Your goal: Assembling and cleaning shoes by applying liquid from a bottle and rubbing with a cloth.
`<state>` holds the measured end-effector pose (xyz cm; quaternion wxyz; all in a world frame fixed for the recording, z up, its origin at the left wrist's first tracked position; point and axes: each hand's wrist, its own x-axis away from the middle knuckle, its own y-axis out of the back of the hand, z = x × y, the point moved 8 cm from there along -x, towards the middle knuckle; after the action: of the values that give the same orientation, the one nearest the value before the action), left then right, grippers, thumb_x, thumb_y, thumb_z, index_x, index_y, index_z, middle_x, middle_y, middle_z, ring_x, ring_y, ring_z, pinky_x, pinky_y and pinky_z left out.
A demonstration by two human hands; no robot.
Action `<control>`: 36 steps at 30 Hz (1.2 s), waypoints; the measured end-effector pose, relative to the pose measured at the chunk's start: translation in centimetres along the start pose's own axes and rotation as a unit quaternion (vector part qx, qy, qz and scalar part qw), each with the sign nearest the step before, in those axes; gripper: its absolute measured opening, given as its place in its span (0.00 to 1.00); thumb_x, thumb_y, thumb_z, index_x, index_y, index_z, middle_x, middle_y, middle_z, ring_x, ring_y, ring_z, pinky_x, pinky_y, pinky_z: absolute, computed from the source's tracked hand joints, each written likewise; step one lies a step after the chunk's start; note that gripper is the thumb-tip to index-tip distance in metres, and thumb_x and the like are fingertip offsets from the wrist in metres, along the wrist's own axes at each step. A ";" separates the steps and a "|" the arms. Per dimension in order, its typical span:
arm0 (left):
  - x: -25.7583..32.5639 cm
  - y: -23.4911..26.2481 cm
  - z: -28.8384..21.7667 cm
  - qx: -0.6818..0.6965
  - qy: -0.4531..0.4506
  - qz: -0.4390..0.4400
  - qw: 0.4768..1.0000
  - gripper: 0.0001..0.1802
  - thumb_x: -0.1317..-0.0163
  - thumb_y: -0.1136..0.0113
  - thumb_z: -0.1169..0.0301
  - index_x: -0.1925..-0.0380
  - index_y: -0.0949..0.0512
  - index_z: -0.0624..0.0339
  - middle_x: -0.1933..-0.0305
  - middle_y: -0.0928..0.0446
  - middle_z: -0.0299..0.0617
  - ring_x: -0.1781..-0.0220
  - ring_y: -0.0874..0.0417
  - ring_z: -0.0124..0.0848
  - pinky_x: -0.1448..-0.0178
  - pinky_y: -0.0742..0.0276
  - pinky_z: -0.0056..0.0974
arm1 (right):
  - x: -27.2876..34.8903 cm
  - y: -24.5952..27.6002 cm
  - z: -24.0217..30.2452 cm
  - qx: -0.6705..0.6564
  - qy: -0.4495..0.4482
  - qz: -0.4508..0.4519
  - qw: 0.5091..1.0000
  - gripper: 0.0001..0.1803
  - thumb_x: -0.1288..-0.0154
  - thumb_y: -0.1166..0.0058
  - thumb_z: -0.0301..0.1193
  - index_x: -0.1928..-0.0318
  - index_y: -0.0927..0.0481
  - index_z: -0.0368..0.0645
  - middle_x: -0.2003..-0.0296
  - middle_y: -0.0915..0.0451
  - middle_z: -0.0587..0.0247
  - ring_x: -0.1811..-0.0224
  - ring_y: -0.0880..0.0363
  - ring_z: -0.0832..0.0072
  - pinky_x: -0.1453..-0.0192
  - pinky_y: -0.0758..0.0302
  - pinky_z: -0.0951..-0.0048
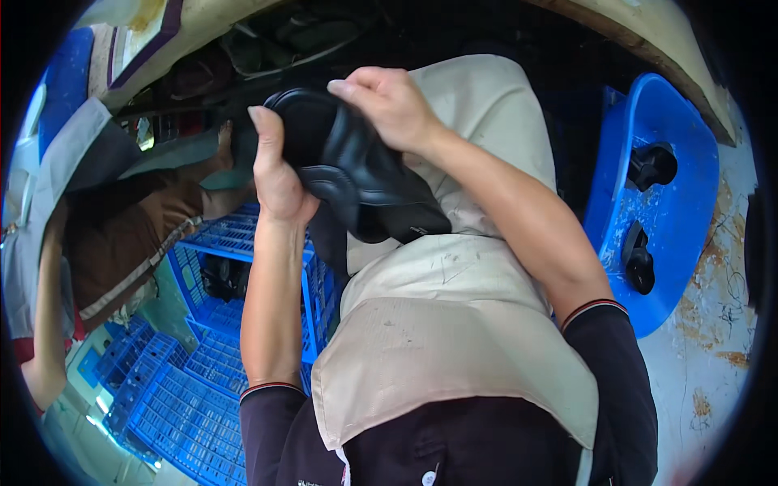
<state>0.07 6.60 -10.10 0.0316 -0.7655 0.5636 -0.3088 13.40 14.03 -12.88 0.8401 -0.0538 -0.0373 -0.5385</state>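
A black leather shoe upper (369, 182) is held up over my lap, its opening turned toward the upper left. My left hand (279, 174) grips its left side, thumb raised along the edge and fingers hidden behind the leather. From the upper right, my right hand (389, 105) closes on the top rim, with thumb and fingers bent over it. A beige apron (454, 340) covers my lap beneath the shoe upper.
A blue plastic tub (677, 202) at the right holds black shoe pieces (639, 259). Blue plastic crates (194, 413) stand at the lower left, one with black items inside. Beside them at the left sits another person in brown trousers (134, 235). Table edges curve across the top.
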 end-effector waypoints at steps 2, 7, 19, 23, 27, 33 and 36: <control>-0.9 1.7 0.7 0.061 0.023 0.044 0.997 0.39 0.27 0.55 0.32 0.52 0.17 0.61 0.57 0.13 0.42 0.59 0.11 0.32 0.53 0.16 0.37 | 0.6 -0.8 0.5 0.009 -0.013 -0.028 0.999 0.27 0.20 0.51 0.47 0.67 0.14 0.37 0.80 0.26 0.75 0.77 0.34 0.83 0.70 0.34 0.77; -3.2 3.9 -1.8 0.136 0.027 0.126 0.982 0.39 0.28 0.54 0.32 0.53 0.16 0.59 0.58 0.13 0.42 0.61 0.12 0.31 0.55 0.16 0.36 | 3.2 -2.5 2.5 -0.035 -0.133 0.100 0.985 0.25 0.21 0.50 0.46 0.66 0.15 0.38 0.77 0.25 0.73 0.75 0.35 0.84 0.67 0.35 0.78; -2.8 4.8 2.2 0.183 0.080 0.190 0.961 0.40 0.29 0.53 0.30 0.54 0.16 0.59 0.59 0.12 0.39 0.64 0.12 0.28 0.59 0.16 0.35 | 11.0 -3.5 -0.3 0.016 -0.246 0.276 0.929 0.21 0.38 0.30 0.29 0.80 0.31 0.44 0.82 0.37 0.75 0.80 0.44 0.82 0.73 0.41 0.79; -1.6 5.8 2.5 0.200 0.072 0.202 0.956 0.40 0.30 0.53 0.30 0.54 0.16 0.58 0.59 0.12 0.39 0.64 0.12 0.28 0.58 0.16 0.34 | 11.6 -3.2 -0.1 0.047 -0.252 0.322 0.911 0.21 0.41 0.27 0.28 0.81 0.29 0.43 0.83 0.36 0.75 0.80 0.43 0.82 0.73 0.40 0.79; -0.5 7.0 3.7 0.208 0.057 0.175 0.961 0.41 0.30 0.54 0.29 0.54 0.16 0.58 0.59 0.12 0.39 0.65 0.12 0.27 0.57 0.16 0.33 | 12.3 -2.8 -2.9 0.029 -0.252 0.346 0.903 0.18 0.46 0.24 0.26 0.79 0.25 0.43 0.82 0.32 0.75 0.80 0.42 0.83 0.73 0.38 0.80; -0.1 9.7 4.1 0.235 0.040 0.072 0.969 0.51 0.40 0.53 0.20 0.54 0.18 0.63 0.56 0.13 0.48 0.65 0.14 0.30 0.59 0.17 0.34 | 9.9 -3.6 -2.4 0.093 -0.190 0.353 0.911 0.16 0.50 0.21 0.26 0.77 0.22 0.43 0.81 0.29 0.74 0.80 0.40 0.83 0.73 0.36 0.80; 0.6 12.7 4.8 0.189 0.032 0.103 0.976 0.57 0.50 0.53 0.13 0.59 0.19 0.66 0.61 0.15 0.50 0.70 0.17 0.29 0.63 0.19 0.34 | 9.3 -5.3 -2.5 0.122 -0.179 0.368 0.904 0.17 0.50 0.21 0.26 0.78 0.22 0.43 0.81 0.29 0.74 0.81 0.40 0.83 0.73 0.36 0.80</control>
<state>-8.09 0.02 -18.75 0.1890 -0.6735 0.5716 -0.4288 12.51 3.10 -13.94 0.9577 -0.0562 -0.2303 -0.1633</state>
